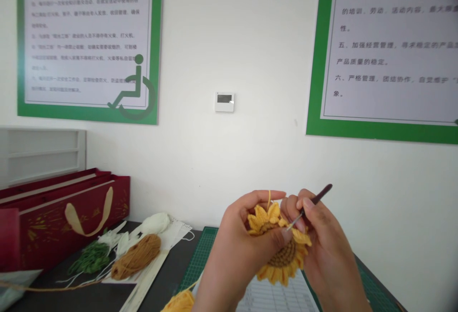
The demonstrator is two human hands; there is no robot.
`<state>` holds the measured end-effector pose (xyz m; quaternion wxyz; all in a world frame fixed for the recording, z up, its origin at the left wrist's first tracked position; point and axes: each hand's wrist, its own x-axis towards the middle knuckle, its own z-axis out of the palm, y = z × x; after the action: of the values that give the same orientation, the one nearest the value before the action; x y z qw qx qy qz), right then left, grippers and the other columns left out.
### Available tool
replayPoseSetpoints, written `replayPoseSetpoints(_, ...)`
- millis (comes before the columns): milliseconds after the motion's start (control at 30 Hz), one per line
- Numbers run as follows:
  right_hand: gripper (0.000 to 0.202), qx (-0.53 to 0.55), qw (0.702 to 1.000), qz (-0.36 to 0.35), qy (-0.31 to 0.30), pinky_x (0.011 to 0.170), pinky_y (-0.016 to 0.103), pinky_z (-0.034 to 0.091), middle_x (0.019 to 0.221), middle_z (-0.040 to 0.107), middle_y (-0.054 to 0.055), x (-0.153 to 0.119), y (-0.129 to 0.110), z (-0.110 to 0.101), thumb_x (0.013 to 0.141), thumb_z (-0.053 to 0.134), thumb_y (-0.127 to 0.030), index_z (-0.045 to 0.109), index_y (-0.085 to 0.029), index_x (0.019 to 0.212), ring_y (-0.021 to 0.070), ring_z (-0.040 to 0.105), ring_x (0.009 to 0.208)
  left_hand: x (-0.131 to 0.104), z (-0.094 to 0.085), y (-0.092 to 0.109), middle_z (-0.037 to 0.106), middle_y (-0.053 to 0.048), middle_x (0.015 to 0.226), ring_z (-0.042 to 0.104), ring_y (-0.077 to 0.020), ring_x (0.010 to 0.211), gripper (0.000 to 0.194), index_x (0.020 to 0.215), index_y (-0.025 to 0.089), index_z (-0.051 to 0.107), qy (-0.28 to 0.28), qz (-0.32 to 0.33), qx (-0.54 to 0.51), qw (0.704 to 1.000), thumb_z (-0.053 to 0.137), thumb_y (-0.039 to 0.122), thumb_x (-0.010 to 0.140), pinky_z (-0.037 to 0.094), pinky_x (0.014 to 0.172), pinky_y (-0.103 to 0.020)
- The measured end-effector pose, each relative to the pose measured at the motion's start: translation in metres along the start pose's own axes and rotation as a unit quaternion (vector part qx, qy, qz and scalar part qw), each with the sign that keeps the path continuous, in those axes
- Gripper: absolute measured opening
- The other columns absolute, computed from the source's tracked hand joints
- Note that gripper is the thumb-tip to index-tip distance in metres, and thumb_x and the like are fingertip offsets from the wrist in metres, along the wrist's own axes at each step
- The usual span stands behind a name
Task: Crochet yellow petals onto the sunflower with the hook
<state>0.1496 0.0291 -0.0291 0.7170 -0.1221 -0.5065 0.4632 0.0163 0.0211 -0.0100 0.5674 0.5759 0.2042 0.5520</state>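
My left hand (246, 245) pinches a crocheted sunflower (282, 257) with yellow petals and a brown centre, its thumb lying across the front. Over the left index finger runs a strand of yellow yarn (269, 198). Between the thumb and fingers of my right hand (322, 226) is a crochet hook (322, 193) with a dark handle, slanting down to the left. Its metal tip meets the petals near my left thumb. At the bottom edge lies a ball of yellow yarn (180, 301), partly cut off by the frame.
A green cutting mat (198, 254) and a printed sheet (296, 293) lie below my hands. To the left are brown yarn (138, 255), green yarn (89, 258), white yarn (155, 223) and red gift bags (43, 235). Behind, the wall carries two green-framed posters (154, 40) and a small panel (224, 102).
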Motion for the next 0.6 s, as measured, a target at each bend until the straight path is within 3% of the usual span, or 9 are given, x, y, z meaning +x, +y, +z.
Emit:
replayPoseSetpoints(100,0.032,-0.021,0.999,0.001,-0.028,0.062,0.025,0.04,0.067,0.044,-0.001,0.002,-0.001,-0.003,0.097,0.056,-0.039,0.052,-0.022,0.07,0.0145,0.041,0.067,0.0,-0.001,-0.003,0.066,-0.002,0.089,0.063,-0.0167,0.079,0.068,0.131,0.022,0.064,0.008,0.01,-0.021,1.0,0.088,0.018,0.067,0.05,0.074,-0.031)
replayPoseSetpoints(267,0.032,-0.049,0.998,0.007,-0.043,0.062,0.026,0.039,0.064,0.042,-0.002,0.004,-0.005,-0.008,0.097,0.054,-0.038,0.053,-0.022,0.07,0.0153,0.042,0.065,0.0,-0.001,-0.006,0.065,-0.003,0.093,0.064,-0.0188,0.082,0.078,0.137,0.021,0.059,-0.029,0.005,-0.095,0.995,0.088,0.012,0.064,0.05,0.076,-0.033)
replayPoseSetpoints(467,0.031,-0.077,0.995,-0.007,-0.056,0.064,0.028,0.039,0.069,0.047,0.0,0.004,-0.011,-0.016,0.097,0.054,-0.042,0.056,-0.022,0.073,0.0166,0.045,0.07,-0.001,-0.002,-0.002,0.068,-0.004,0.095,0.064,-0.0177,0.081,0.079,0.137,0.023,0.059,-0.047,-0.017,-0.126,0.991,0.087,0.01,0.064,0.048,0.078,-0.032)
replayPoseSetpoints(600,0.024,-0.129,0.988,-0.072,-0.048,0.071,0.031,0.042,0.082,0.055,0.001,0.005,-0.007,-0.02,0.097,0.058,-0.041,0.059,-0.024,0.081,0.017,0.051,0.079,-0.003,0.003,0.002,0.067,-0.002,0.094,0.061,-0.0144,0.077,0.07,0.135,0.026,0.06,0.004,0.011,-0.103,0.995,0.085,0.016,0.07,0.047,0.075,-0.029)
